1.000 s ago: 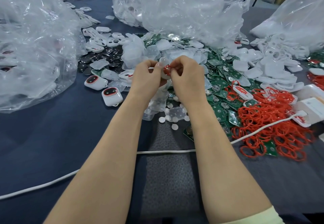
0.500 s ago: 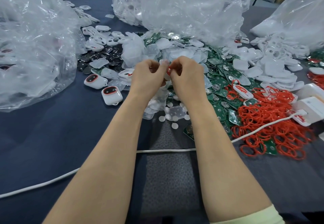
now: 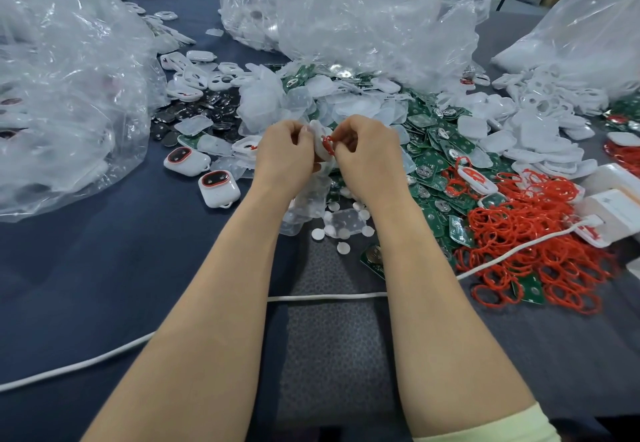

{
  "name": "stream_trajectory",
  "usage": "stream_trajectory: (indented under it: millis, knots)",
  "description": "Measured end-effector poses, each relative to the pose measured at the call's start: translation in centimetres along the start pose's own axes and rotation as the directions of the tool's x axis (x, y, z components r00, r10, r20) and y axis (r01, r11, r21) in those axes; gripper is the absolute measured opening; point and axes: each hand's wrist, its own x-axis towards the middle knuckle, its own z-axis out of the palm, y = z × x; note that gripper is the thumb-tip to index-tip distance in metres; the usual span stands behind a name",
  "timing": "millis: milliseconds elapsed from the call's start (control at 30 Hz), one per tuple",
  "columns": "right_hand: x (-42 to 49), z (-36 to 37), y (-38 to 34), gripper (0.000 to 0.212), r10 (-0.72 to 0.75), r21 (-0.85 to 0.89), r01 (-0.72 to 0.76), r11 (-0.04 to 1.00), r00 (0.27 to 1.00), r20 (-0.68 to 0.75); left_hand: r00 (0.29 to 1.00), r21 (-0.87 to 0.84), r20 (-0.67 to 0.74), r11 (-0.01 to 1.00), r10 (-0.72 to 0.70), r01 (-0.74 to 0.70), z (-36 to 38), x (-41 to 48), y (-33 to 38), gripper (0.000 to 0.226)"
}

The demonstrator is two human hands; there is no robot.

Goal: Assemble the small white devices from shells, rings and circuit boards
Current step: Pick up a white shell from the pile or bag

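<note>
Since half a second before, both hands had eased apart, baring the white shell (image 3: 317, 135) again. The left hand (image 3: 282, 156) pinched its edge; the right hand (image 3: 369, 156) pinched the red ring (image 3: 327, 144) against it, mid-scene, ring seemingly not yet seated.

both hands meet above the desk (image 3: 104, 268); the left hand (image 3: 282, 156) holds a white shell (image 3: 320, 144). the right hand (image 3: 369, 152) pinches a red ring (image 3: 327, 142) against it.
</note>
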Motion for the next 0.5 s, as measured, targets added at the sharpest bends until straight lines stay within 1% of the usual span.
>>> stream_trajectory:
  millis: [167, 500]
  knots:
    - [0.07, 0.20, -0.04, 0.015, 0.000, -0.029, 0.000, 1.000, 1.000, -0.006, 1.000, 0.024, -0.001, 0.999, 0.031, -0.031, -0.01, -0.19, 0.28, 0.024]
    - [0.14, 0.09, 0.15, 0.012, 0.007, 0.002, -0.007, 1.000, 1.000, -0.012, 0.998, 0.064, 0.017, 0.996, 0.054, -0.055, -0.02, -0.40, 0.45, 0.022]
